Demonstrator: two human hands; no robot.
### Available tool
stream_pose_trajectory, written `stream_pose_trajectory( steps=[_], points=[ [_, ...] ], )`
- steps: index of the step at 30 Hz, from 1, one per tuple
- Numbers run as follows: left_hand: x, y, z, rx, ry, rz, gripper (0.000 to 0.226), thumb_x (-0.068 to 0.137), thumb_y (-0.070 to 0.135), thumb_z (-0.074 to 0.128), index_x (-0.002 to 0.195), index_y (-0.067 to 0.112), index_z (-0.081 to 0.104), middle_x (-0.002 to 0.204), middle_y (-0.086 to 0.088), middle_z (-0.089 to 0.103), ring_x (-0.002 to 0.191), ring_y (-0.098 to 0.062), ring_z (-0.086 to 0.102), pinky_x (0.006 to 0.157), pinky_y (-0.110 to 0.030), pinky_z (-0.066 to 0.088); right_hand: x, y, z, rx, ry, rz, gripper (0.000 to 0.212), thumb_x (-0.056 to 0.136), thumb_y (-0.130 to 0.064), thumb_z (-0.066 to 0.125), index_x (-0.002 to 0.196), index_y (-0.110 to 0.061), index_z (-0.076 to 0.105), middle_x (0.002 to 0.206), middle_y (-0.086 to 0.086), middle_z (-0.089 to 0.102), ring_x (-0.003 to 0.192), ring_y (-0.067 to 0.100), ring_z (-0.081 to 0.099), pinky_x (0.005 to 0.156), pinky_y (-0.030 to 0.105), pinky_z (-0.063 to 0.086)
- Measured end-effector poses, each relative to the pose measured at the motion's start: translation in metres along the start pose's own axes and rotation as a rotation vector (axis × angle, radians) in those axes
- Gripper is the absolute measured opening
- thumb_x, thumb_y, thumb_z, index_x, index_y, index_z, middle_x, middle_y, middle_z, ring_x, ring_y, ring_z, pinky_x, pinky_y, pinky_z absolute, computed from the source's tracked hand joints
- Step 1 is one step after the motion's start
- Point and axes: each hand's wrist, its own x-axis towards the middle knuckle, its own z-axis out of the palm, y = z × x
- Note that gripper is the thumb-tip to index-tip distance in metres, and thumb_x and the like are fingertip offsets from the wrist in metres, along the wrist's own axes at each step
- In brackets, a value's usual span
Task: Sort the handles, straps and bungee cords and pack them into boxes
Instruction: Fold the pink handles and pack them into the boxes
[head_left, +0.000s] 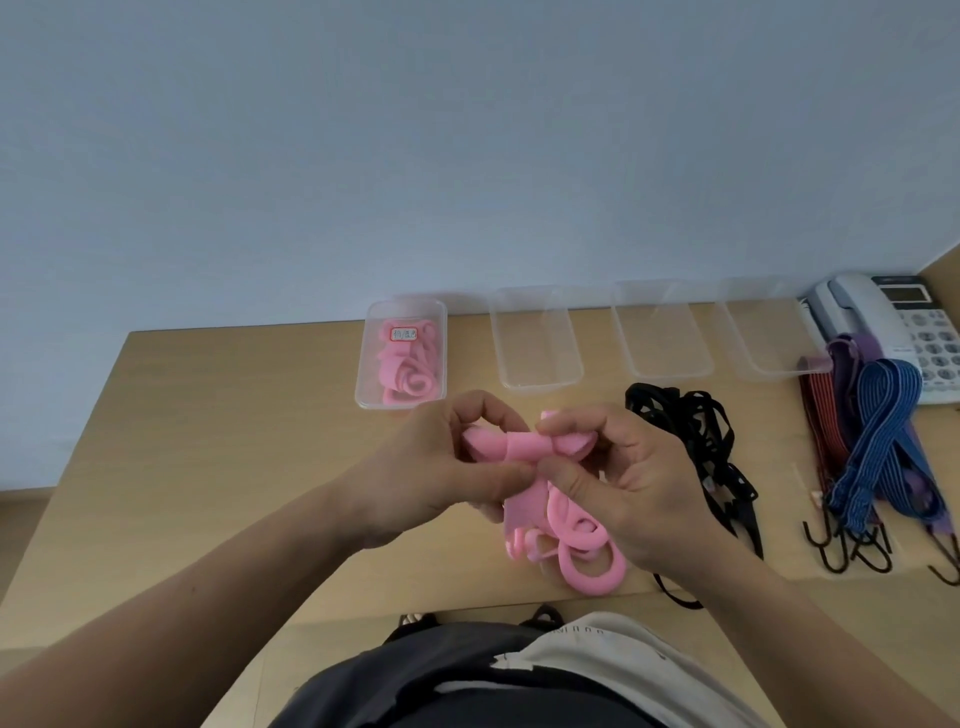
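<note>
- Left hand (441, 467) and right hand (623, 483): thumbs and fingertips of both pinched on a pink strap (519, 447), held just in front of the labelled box (363, 384).
- Pink handles (582, 540): bunched under the strap, nearer the person than the box.
- Black straps (691, 436) and bungee cords (872, 441): right of the box.

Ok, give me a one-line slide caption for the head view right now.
Left hand and right hand pinch a pink strap above the table, the labelled box behind already holding pink pieces.

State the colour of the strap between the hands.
Pink. The strap, pinched by left hand and right hand, shows best in the head view.
</note>
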Motion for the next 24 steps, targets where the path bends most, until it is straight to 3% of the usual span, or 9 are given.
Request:
stream_pose_trajectory(
  steps=[6, 8, 11, 13, 15, 17, 20, 24],
  points=[
    [-0.003, 0.003, 0.006, -0.117, 0.033, 0.065, 0.018, 0.081, 0.014, 0.073, 0.096, 0.007, 0.067, 0.087, -0.011, 0.072, 0.078, -0.023, 0.069, 0.065, -0.029, 0.056, -0.004, -0.002, 0.0, 0.065, 0.011, -0.004, 0.03, 0.077, 0.006, 0.074, 0.095, -0.017, 0.067, 0.089, -0.001, 0.066, 0.081, 0.023, 0.062, 0.074, 0.036, 0.053],
    [-0.004, 0.003, 0.008, -0.102, 0.038, 0.09, 0.017, 0.078, 0.011, 0.074, 0.094, 0.009, 0.069, 0.087, -0.008, 0.071, 0.079, -0.02, 0.067, 0.068, -0.028, 0.055, -0.004, -0.006, 0.0, 0.131, 0.0, 0.027, 0.027, 0.075, 0.0, 0.076, 0.098, -0.01, 0.065, 0.09, 0.005, 0.065, 0.083, 0.023, 0.063, 0.075, 0.034, 0.054],
    [-0.006, 0.002, 0.012, -0.047, 0.067, 0.122, 0.017, 0.075, 0.007, 0.074, 0.09, 0.012, 0.07, 0.082, 0.0, 0.069, 0.077, -0.012, 0.063, 0.069, -0.022, 0.052, -0.002, -0.011, 0.0, 0.216, -0.015, 0.101, 0.029, 0.077, -0.012, 0.077, 0.101, -0.008, 0.064, 0.086, 0.002, 0.067, 0.073, 0.014, 0.062, 0.064, 0.028, 0.057],
    [-0.006, 0.001, 0.014, 0.006, 0.103, 0.144, 0.018, 0.075, 0.007, 0.074, 0.092, 0.009, 0.068, 0.083, -0.004, 0.069, 0.077, -0.015, 0.063, 0.071, -0.027, 0.054, -0.001, -0.013, -0.002, 0.222, -0.011, 0.161, 0.029, 0.075, -0.023, 0.073, 0.1, -0.01, 0.065, 0.075, 0.002, 0.066, 0.061, 0.015, 0.058, 0.058, 0.036, 0.053],
    [-0.006, 0.0, 0.015, 0.046, 0.129, 0.162, 0.02, 0.076, 0.007, 0.073, 0.095, 0.008, 0.067, 0.092, -0.019, 0.068, 0.081, -0.031, 0.064, 0.077, -0.042, 0.055, 0.0, -0.011, -0.003, 0.169, -0.014, 0.193, 0.029, 0.073, -0.032, 0.076, 0.097, -0.018, 0.067, 0.068, 0.004, 0.065, 0.055, 0.017, 0.057, 0.056, 0.044, 0.052],
    [-0.007, 0.001, 0.016, 0.055, 0.145, 0.153, 0.021, 0.077, 0.007, 0.071, 0.096, 0.013, 0.067, 0.098, -0.026, 0.065, 0.083, -0.04, 0.063, 0.078, -0.053, 0.054, 0.0, -0.009, -0.003, 0.104, 0.007, 0.183, 0.023, 0.073, -0.035, 0.082, 0.09, -0.027, 0.068, 0.072, 0.003, 0.067, 0.057, 0.02, 0.059, 0.057, 0.049, 0.054],
    [-0.009, 0.002, 0.016, 0.091, 0.157, 0.099, 0.031, 0.074, 0.013, 0.075, 0.102, 0.021, 0.062, 0.089, -0.007, 0.065, 0.075, -0.018, 0.062, 0.072, -0.039, 0.056, 0.0, -0.007, -0.002, 0.044, 0.034, 0.094, 0.024, 0.07, -0.035, 0.08, 0.089, -0.029, 0.067, 0.086, 0.001, 0.071, 0.074, 0.028, 0.066, 0.071, 0.051, 0.056],
    [-0.008, 0.006, 0.015, 0.112, 0.144, 0.062, 0.025, 0.081, 0.002, 0.074, 0.1, 0.015, 0.063, 0.087, -0.007, 0.071, 0.075, -0.021, 0.07, 0.068, -0.04, 0.062, 0.0, -0.006, -0.001, -0.005, 0.057, -0.01, 0.026, 0.071, -0.038, 0.076, 0.094, -0.029, 0.065, 0.091, -0.001, 0.07, 0.081, 0.023, 0.068, 0.073, 0.043, 0.058]
  ],
)
